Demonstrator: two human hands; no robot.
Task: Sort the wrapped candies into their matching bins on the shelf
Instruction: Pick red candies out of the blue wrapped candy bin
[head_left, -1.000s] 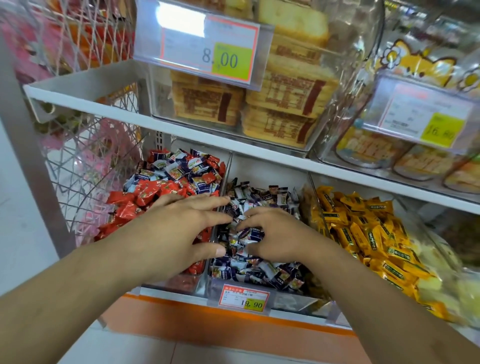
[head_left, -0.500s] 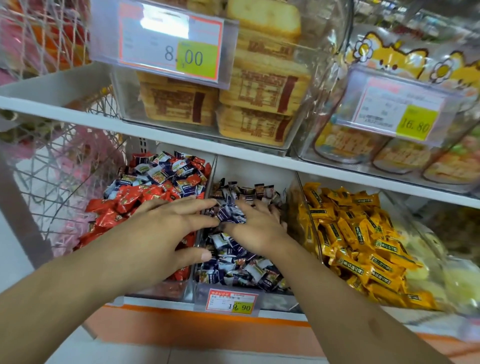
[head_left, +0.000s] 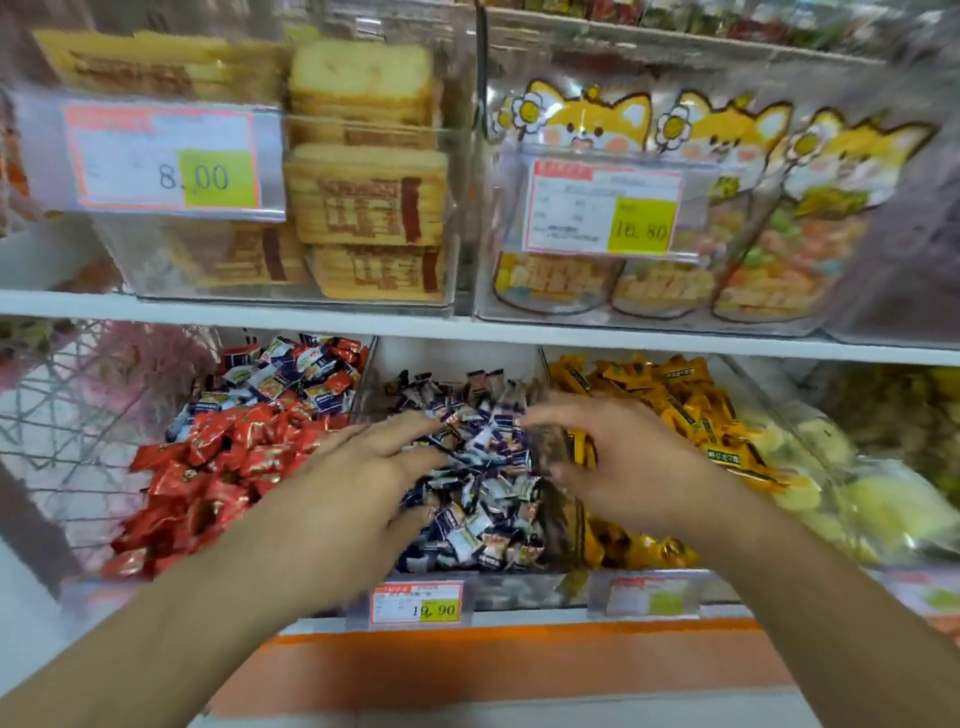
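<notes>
Three clear bins stand side by side on the lower shelf. The left bin holds red candies (head_left: 208, 467) with blue-and-white ones (head_left: 291, 374) at the back. Dark blue and white candies (head_left: 483, 499) fill the middle bin. Yellow candies (head_left: 675, 400) fill the right bin. My left hand (head_left: 363, 478) hovers over the divider between the left and middle bins, fingers spread and straight. Above the middle bin's right side and the divider to the yellow bin is my right hand (head_left: 613, 457), fingers extended and blurred. I see nothing held in either hand.
The upper shelf (head_left: 467, 327) carries clear boxes of wrapped cake slices (head_left: 363, 197) and fox-print snack bags (head_left: 727, 208) with price tags. A wire rack (head_left: 78, 415) stands at the left. Pale yellow packets (head_left: 857, 493) lie at the far right. A 19.90 tag (head_left: 415, 603) hangs below.
My right hand has lifted off the blue candies and moved right toward the yellow bin. The left hand has shifted right over the divider. The camera has tilted upward.
</notes>
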